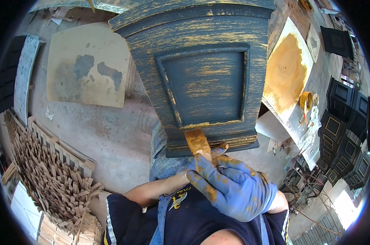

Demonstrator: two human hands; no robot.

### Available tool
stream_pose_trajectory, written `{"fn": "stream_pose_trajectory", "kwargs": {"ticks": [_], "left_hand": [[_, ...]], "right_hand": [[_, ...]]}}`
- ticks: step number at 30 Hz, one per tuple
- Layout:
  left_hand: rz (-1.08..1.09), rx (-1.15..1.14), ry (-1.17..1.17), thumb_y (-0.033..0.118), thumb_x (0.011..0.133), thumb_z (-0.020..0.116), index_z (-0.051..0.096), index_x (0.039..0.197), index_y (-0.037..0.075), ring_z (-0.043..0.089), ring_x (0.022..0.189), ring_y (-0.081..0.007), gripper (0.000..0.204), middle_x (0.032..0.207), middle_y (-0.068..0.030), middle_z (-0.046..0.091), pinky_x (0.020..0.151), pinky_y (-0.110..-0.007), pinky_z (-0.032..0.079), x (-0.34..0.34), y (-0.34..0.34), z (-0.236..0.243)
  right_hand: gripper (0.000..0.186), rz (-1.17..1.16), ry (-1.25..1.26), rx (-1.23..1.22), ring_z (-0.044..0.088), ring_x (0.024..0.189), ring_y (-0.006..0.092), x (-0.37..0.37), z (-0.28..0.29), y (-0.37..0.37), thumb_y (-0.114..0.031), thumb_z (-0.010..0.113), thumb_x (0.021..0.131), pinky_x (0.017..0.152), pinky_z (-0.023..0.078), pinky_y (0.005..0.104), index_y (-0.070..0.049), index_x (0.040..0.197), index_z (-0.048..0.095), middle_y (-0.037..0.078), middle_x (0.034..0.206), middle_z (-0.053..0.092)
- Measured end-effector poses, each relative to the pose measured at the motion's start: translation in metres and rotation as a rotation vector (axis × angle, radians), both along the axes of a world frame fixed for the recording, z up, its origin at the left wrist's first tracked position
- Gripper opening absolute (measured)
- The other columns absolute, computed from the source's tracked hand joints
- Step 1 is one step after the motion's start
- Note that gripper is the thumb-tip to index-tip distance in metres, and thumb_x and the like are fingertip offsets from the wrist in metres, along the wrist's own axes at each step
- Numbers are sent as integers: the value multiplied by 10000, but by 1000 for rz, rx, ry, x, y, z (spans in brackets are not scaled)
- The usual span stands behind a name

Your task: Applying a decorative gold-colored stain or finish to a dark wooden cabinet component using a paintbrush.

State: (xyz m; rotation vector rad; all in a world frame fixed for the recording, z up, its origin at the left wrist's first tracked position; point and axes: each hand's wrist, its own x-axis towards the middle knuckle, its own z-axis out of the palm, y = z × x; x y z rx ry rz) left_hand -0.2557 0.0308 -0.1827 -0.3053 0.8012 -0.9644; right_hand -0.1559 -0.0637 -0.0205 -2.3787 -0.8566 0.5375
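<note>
A dark blue-black wooden furniture piece (209, 32) with streaks of gold stands before me, its recessed panel (213, 87) framed by raised moulding. In my right hand (238, 188), gloved in blue and smeared with gold, is a flat paintbrush (197, 141), its fingers closed round the handle. The brush's gold-coated bristles are over the piece's lower border, just under the panel's moulding. My left hand (220, 149), also gloved and stained, is mostly hidden behind the right one. Only a few of its fingertips show beside the brush, close to the bottom edge of the piece.
To the right lies a board (289, 71) covered with gold paint, with a yellow tub (306, 101) beside it. Dark panelled furniture (336, 134) stands farther right. At left are a stained board (87, 67) and a large pile of wood sticks (50, 175).
</note>
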Motion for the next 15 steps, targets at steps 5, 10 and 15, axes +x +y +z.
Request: {"fn": "stream_pose_trajectory", "kwargs": {"ticks": [5,10,15], "left_hand": [[-30,9,-5,135,828,422,458,1031,30,466,943,-188,231,998,-97,494,870,-306,340,-2,1,1],[-44,32,-9,138,830,419,461,1026,31,468,938,-186,227,992,-96,497,868,-303,342,4,-1,-3],[-67,43,-14,141,832,417,464,1022,33,471,933,-185,224,987,-95,500,865,-300,344,1,-3,-1]], "right_hand": [[316,-77,-15,-42,539,730,198,-2,-2,-6,-138,484,661,715,427,303,4,934,555,209,984,516],[313,-112,3,-23,541,716,194,-7,6,-11,-136,478,672,720,427,316,14,936,552,212,986,513],[298,-154,49,-127,546,697,197,-3,9,-12,-127,482,676,735,423,321,21,923,558,214,976,517]]}}
